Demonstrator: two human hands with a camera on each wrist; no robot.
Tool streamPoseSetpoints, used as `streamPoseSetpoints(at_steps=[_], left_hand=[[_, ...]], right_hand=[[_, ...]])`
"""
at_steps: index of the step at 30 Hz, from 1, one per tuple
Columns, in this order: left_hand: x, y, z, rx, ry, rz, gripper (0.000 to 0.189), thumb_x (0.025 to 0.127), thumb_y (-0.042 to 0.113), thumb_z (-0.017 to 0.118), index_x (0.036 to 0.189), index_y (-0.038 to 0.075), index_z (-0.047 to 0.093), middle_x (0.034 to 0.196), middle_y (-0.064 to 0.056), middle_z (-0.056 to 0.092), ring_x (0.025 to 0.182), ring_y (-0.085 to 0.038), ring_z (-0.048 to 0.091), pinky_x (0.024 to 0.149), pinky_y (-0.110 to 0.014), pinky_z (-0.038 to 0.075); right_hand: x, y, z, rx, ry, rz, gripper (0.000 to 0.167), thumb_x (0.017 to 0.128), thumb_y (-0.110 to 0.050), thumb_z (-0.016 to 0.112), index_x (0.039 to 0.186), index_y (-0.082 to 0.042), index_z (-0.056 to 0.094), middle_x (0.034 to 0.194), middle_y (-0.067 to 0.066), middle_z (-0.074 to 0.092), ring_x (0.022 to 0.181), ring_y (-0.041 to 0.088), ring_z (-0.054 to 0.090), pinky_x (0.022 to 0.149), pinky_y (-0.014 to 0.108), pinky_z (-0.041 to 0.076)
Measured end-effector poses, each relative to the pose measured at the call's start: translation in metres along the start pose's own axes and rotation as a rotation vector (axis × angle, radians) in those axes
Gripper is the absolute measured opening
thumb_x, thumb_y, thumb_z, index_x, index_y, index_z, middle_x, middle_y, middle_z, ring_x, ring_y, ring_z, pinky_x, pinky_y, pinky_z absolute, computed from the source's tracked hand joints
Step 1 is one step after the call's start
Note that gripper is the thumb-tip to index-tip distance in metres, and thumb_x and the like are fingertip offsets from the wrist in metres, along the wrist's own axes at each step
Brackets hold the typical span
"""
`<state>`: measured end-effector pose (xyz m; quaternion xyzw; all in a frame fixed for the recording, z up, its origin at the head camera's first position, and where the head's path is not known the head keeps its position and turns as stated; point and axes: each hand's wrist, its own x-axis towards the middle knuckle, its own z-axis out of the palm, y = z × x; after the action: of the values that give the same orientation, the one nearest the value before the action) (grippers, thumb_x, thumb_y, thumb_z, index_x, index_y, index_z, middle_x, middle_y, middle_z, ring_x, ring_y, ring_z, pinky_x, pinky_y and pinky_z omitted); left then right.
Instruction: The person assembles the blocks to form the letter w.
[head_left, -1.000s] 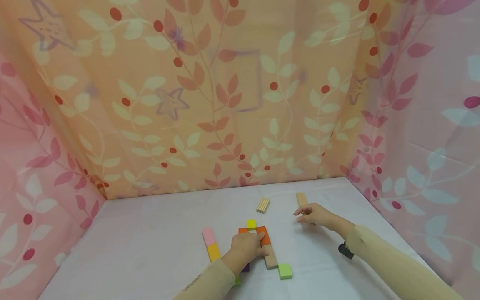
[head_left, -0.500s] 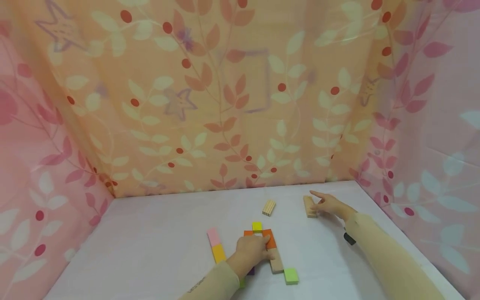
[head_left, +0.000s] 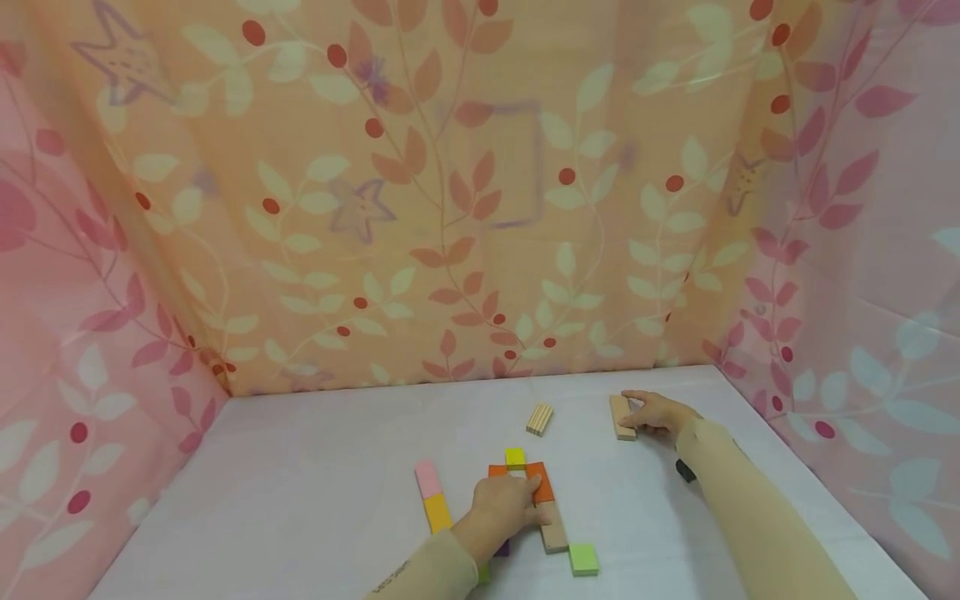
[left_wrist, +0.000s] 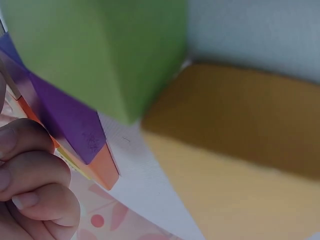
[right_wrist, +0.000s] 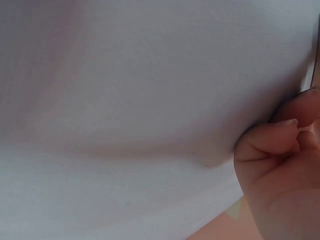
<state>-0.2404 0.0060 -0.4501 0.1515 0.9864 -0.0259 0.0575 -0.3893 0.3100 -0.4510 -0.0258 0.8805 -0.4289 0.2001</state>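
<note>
My left hand lies over the colored blocks, its fingertips at an orange block and a plain wooden block. In the left wrist view the fingers are curled beside a purple block; whether they pinch a block I cannot tell. At the far right, my right hand grips a flat plain wooden block, with one finger at its far end and the thumb near its near end. The right wrist view shows the curled hand, with the block hidden.
A small bundle of wooden strips lies left of the right hand. A yellow block sits beyond the orange ones. Pink and amber blocks form a row at left; a light green block is nearest. Patterned curtains enclose the table.
My right hand has moved away from me and right to the plain wooden block, and its fingers have closed in on it. The left hand stays over the blocks. The head view has shifted slightly.
</note>
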Motion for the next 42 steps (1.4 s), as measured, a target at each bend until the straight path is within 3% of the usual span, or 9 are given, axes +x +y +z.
streamPoseSetpoints(at_steps=[4,8,14,17,21,24,28,34,42], left_hand=[[-0.001,0.000,-0.002,-0.010,0.002,0.003,0.062,0.078,0.065,0.063,0.133,0.036,0.060,0.070,0.002,0.062,0.060,-0.010,0.047,0.051,-0.026,0.040],[-0.002,0.000,-0.002,-0.005,0.008,-0.001,0.062,0.077,0.065,0.064,0.133,0.037,0.060,0.074,0.001,0.065,0.062,-0.011,0.050,0.053,-0.027,0.042],[0.001,0.001,0.001,-0.014,0.002,0.001,0.063,0.078,0.066,0.063,0.134,0.037,0.059,0.085,0.001,0.070,0.064,-0.011,0.051,0.055,-0.028,0.043],[0.002,0.000,0.004,-0.019,0.006,0.005,0.063,0.078,0.066,0.062,0.133,0.036,0.060,0.088,0.002,0.070,0.064,-0.010,0.050,0.054,-0.027,0.042],[0.002,-0.002,0.004,-0.028,0.005,0.001,0.063,0.077,0.065,0.064,0.133,0.035,0.061,0.085,0.002,0.069,0.066,-0.010,0.052,0.054,-0.027,0.042],[0.002,-0.003,0.004,-0.032,-0.003,-0.001,0.064,0.077,0.065,0.065,0.134,0.035,0.060,0.082,0.001,0.069,0.066,-0.010,0.053,0.056,-0.028,0.043],[0.002,-0.004,0.004,-0.033,-0.009,0.000,0.064,0.078,0.065,0.065,0.134,0.035,0.060,0.092,0.001,0.072,0.068,-0.011,0.055,0.059,-0.029,0.044],[0.000,-0.003,0.002,-0.033,-0.003,0.005,0.063,0.078,0.064,0.065,0.133,0.034,0.060,0.097,0.002,0.072,0.071,-0.012,0.058,0.061,-0.030,0.045],[0.000,-0.001,0.001,-0.011,0.017,0.018,0.063,0.078,0.064,0.065,0.133,0.034,0.060,0.080,0.001,0.069,0.061,-0.011,0.049,0.056,-0.028,0.044]], right_hand=[[-0.003,0.001,0.002,0.027,0.078,-0.027,0.080,0.081,-0.013,0.079,0.140,0.005,0.028,0.083,0.011,0.050,0.066,0.013,0.045,0.060,0.025,0.037],[-0.007,0.003,0.007,0.041,0.157,-0.086,0.071,0.082,-0.002,0.076,0.131,0.011,0.027,0.099,0.022,0.051,0.075,0.018,0.052,0.066,0.028,0.044],[-0.014,0.008,0.014,0.169,0.200,-0.101,0.073,0.085,0.000,0.072,0.134,0.014,0.019,0.100,0.023,0.054,0.073,0.014,0.058,0.066,0.026,0.049],[-0.020,0.007,0.019,0.276,0.190,-0.106,0.076,0.088,0.000,0.069,0.139,0.012,0.014,0.100,0.021,0.055,0.074,0.012,0.058,0.066,0.026,0.049],[-0.033,0.000,0.028,0.360,0.136,-0.144,0.070,0.089,0.000,0.066,0.137,0.011,0.017,0.086,0.007,0.060,0.066,0.010,0.055,0.061,0.024,0.045],[-0.042,-0.005,0.036,0.348,0.102,-0.144,0.064,0.088,-0.003,0.067,0.134,0.009,0.025,0.081,0.001,0.062,0.066,0.010,0.057,0.061,0.024,0.044],[-0.053,-0.010,0.048,0.295,0.090,-0.129,0.060,0.086,-0.007,0.072,0.131,0.007,0.035,0.084,0.001,0.065,0.070,0.013,0.060,0.061,0.027,0.042],[-0.070,-0.016,0.063,0.289,0.057,-0.137,0.057,0.084,-0.007,0.075,0.126,0.006,0.038,0.082,0.000,0.066,0.068,0.013,0.062,0.058,0.026,0.039],[-0.087,-0.015,0.082,0.292,-0.004,-0.162,0.057,0.083,-0.007,0.075,0.124,0.007,0.038,0.079,0.000,0.064,0.065,0.012,0.056,0.055,0.025,0.036]])
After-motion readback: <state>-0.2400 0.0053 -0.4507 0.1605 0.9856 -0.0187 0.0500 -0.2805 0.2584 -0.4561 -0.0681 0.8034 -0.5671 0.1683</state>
